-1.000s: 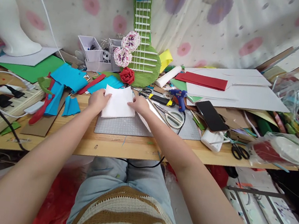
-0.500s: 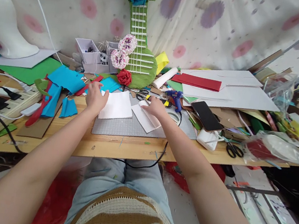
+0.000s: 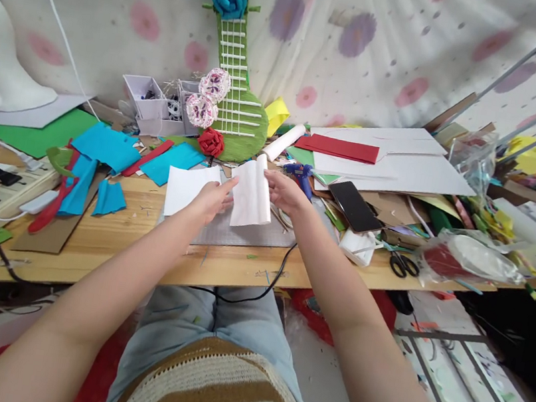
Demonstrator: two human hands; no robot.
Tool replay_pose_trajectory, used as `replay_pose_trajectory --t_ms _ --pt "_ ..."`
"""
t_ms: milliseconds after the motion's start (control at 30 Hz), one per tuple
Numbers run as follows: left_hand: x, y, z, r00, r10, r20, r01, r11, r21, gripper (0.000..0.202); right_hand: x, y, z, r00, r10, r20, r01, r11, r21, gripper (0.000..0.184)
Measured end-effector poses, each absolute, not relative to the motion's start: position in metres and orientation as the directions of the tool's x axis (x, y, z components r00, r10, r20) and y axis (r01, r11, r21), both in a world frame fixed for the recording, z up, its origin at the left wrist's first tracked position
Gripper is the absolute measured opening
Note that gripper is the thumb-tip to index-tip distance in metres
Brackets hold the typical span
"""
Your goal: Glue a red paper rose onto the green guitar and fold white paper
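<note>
A partly rolled sheet of white crepe-like paper [image 3: 250, 195] is raised above the grey cutting mat [image 3: 227, 235]. My right hand [image 3: 288, 194] grips its rolled right side, with some fingers hidden behind the roll. At the loose left edge is my left hand [image 3: 214, 199], fingers stretched out and apart; whether they touch that edge is unclear. Partly beneath my left hand, a flat white sheet [image 3: 186, 189] lies on the left of the mat. Just beyond my right hand is a blue glue gun [image 3: 301, 174].
A green paper guitar [image 3: 244, 123] with paper flowers leans at the back. Blue paper pieces [image 3: 105, 146] and a power strip [image 3: 11, 196] lie left. A phone [image 3: 355, 206], black scissors [image 3: 404, 265] and white boards [image 3: 395, 156] are on the right. A black cord [image 3: 280, 273] hangs over the table edge.
My right hand has lifted the rolled paper off the mat and turned it more upright. My left hand has moved right, from the flat sheet's far left corner to the rolled paper.
</note>
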State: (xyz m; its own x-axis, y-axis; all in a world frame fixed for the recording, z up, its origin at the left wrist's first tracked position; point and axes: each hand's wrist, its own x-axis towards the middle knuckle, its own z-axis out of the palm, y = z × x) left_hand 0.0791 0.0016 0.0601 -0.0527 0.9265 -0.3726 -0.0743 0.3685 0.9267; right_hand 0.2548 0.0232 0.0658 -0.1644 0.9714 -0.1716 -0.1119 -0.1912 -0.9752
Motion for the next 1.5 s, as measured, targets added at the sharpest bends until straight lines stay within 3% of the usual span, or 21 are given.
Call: replay_pose_trajectory --t_ms 100,200,300,400,500,567,633,700,800,967,1133,1233,1367,1500 --pt "0.086 -0.002 0.074 0.049 0.876 -0.479 -0.145 0.481 0.865 0.031 0.257 0.019 0.064 -0.210 0.958 -0.195 -0.172 -0.233 -0.957 0.033" --pt "0.088 0.000 0.081 -0.003 0.865 -0.502 -0.194 0.492 0.849 0.010 0.258 0.018 0.057 -0.209 0.950 -0.230 -0.215 -0.274 -0.937 0.038" --pt "0.086 0.006 0.083 -0.081 0.858 -0.507 -0.226 0.479 0.848 0.012 0.257 0.021 0.047 -0.186 0.942 -0.280 -0.239 -0.320 -0.917 0.038" --pt "0.085 0.009 0.083 -0.037 0.837 -0.545 -0.198 0.529 0.825 0.024 0.255 0.024 0.042 -0.168 0.931 -0.325 -0.251 -0.359 -0.899 0.034" --pt "0.085 0.010 0.079 -0.018 0.842 -0.539 -0.104 0.535 0.838 0.015 0.252 0.026 0.041 -0.157 0.918 -0.365 -0.257 -0.395 -0.882 0.037" --pt "0.082 0.012 0.075 -0.097 0.904 -0.415 0.024 0.419 0.908 0.008 0.252 0.025 0.042 -0.170 0.915 -0.365 -0.287 -0.400 -0.870 0.044" --pt "0.075 0.017 0.070 -0.186 0.965 -0.183 0.247 0.226 0.942 0.007 0.252 0.023 0.042 -0.205 0.915 -0.347 -0.346 -0.400 -0.849 0.048" --pt "0.066 0.023 0.067 -0.234 0.972 0.022 0.489 0.099 0.866 0.010 0.251 0.022 0.040 -0.254 0.907 -0.335 -0.393 -0.414 -0.821 0.046" --pt "0.053 0.028 0.068 -0.247 0.965 0.089 0.682 0.107 0.723 0.013 0.249 0.020 0.037 -0.307 0.881 -0.360 -0.392 -0.462 -0.796 0.036" --pt "0.038 0.023 0.079 -0.232 0.958 0.166 0.822 0.102 0.560 0.019 0.242 0.023 0.037 -0.228 0.906 -0.356 -0.301 -0.414 -0.859 0.016" --pt "0.025 0.018 0.085 -0.189 0.951 0.245 0.892 0.062 0.448 0.027 0.233 0.025 0.038 -0.047 0.926 -0.375 -0.101 -0.378 -0.920 0.033" --pt "0.017 0.015 0.086 -0.195 0.944 0.268 0.910 0.072 0.408 0.028 0.226 0.025 0.038 -0.024 0.939 -0.344 -0.023 -0.344 -0.939 0.027" --pt "0.004 0.014 0.080 -0.242 0.928 0.284 0.912 0.117 0.393 0.026 0.222 0.029 0.039 0.071 0.978 -0.198 0.150 -0.207 -0.967 0.028" --pt "-0.005 0.017 0.071 -0.273 0.916 0.293 0.897 0.132 0.423 0.025 0.220 0.034 0.045 0.052 0.998 -0.017 0.304 -0.032 -0.952 0.036"
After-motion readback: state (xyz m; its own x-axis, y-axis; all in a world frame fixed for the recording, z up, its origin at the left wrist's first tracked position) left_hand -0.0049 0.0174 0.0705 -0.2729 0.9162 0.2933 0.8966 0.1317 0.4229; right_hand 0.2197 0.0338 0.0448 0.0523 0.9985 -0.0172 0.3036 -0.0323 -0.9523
